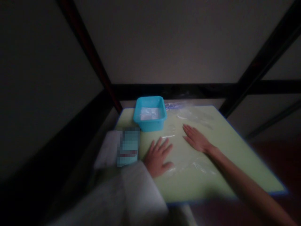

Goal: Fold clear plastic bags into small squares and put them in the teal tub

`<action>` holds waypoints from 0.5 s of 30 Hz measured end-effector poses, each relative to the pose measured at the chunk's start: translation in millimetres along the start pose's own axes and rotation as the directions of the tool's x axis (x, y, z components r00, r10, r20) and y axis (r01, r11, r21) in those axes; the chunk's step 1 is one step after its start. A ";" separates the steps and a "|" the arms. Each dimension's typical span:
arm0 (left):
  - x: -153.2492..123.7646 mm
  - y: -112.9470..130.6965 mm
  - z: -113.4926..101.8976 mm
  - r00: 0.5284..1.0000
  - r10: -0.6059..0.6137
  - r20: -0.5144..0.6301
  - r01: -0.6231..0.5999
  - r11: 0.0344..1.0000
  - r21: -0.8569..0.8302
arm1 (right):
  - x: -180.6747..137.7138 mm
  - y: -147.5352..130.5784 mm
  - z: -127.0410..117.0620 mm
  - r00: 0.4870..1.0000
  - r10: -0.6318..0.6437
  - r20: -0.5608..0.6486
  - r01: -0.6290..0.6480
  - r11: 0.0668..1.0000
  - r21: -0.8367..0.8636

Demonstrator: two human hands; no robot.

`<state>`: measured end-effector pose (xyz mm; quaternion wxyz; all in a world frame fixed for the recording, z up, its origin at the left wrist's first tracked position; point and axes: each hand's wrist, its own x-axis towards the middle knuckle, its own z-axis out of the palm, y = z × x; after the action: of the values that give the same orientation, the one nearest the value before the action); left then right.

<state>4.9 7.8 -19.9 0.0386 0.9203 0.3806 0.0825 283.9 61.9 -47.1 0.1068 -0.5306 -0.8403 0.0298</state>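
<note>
My left hand (158,158) lies flat with its fingers spread, palm down on a clear plastic sheet or bag (180,157) on the table. Further right, my right hand (195,138) also rests flat on the clear plastic, its fingers stretched out and the thumb apart. Neither hand grips anything. The plastic is thin and wrinkled, and its edges are hard to make out. Beyond my left hand stands a blue plastic basin (152,125) with a whitish, shiny sheet or packet (150,113) inside it.
The pale yellow-green table (249,169) has a blue edge. More crumpled clear plastic (195,114) lies at its back. At the left are a phone-like object with a blurred-out screen (129,144) and a whitish cloth or paper (108,149). A wall with dark beams stands behind.
</note>
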 end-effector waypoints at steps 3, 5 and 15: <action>-0.8 -0.9 0.0 1.000 -0.006 0.001 0.006 1.000 0.003 | -0.5 9.0 0.4 0.999 0.032 -0.011 -0.032 0.999 -0.004; -1.0 -1.3 0.9 1.000 -0.010 0.002 0.010 1.000 0.006 | -1.2 14.1 -0.2 0.998 0.054 -0.018 -0.054 0.999 -0.004; 2.2 -2.1 4.6 1.000 -0.005 -0.015 0.005 1.000 0.015 | 11.0 7.8 -19.6 1.000 -0.015 0.005 0.015 0.999 0.033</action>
<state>5.8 10.8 -24.4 0.0291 0.9189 0.3839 0.0862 290.4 73.9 -27.6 0.1134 -0.5225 -0.8439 0.0442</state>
